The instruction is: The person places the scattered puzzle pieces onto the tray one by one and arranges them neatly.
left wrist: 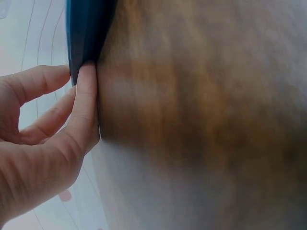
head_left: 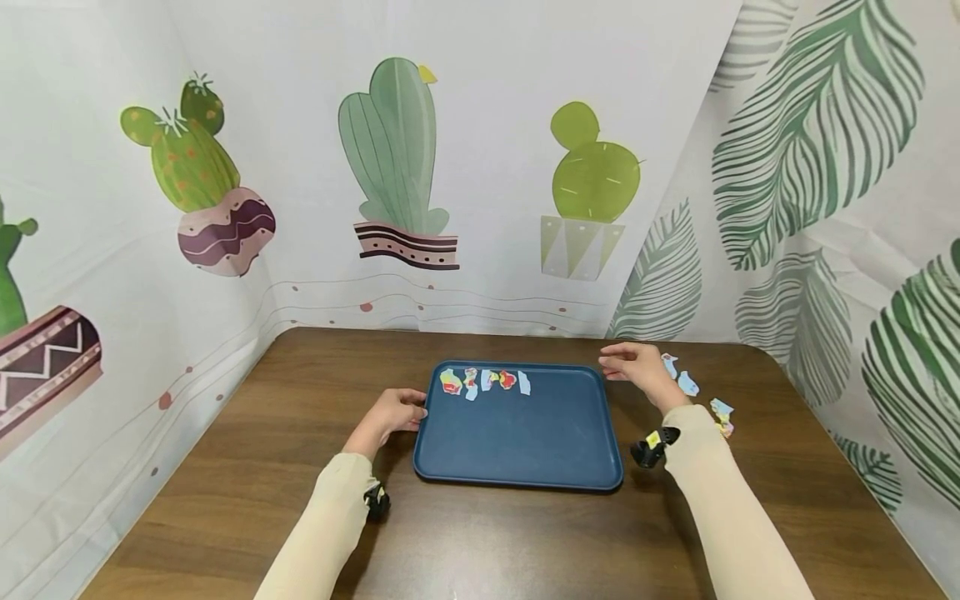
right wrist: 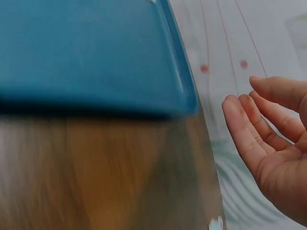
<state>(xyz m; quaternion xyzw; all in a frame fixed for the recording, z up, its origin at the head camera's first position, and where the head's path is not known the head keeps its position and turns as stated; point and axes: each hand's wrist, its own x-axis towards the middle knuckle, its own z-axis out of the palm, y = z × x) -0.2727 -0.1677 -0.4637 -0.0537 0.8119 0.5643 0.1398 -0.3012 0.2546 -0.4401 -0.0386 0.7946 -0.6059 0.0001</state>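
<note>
Landmark: blue tray point(head_left: 517, 442) at the middle of the brown wooden table point(head_left: 480, 542).

Nearest the camera, two cream sleeves come in, each with a small black wrist camera, one on either side of the tray's near corners.

Left hand point(head_left: 392, 412) is at the tray's left edge, about halfway along it. Left wrist view shows a fingertip point(left wrist: 86, 76) pressed against the tray rim point(left wrist: 84, 33); the other fingers are loosely bent beside it, not wrapped around anything. Touching the tray, not gripping it.

Right hand point(head_left: 636, 367) is just off the tray's far right corner, apart from the rim. Right wrist view shows the palm open, fingers point(right wrist: 249, 127) relaxed and slightly curved, holding nothing; tray corner point(right wrist: 184, 96) is close but clear of it.

On the tray, along its far edge toward the left: a row of torn colourful paper pieces point(head_left: 483, 382), red, yellow and pale blue.

Right of the tray, on the table beyond the right hand: more loose paper scraps point(head_left: 686, 383), pale blue, a few nearer the table's right side point(head_left: 722, 414).

Behind the tray: cactus-print backdrop point(head_left: 397, 158); leaf-print sheet to the right.
</note>
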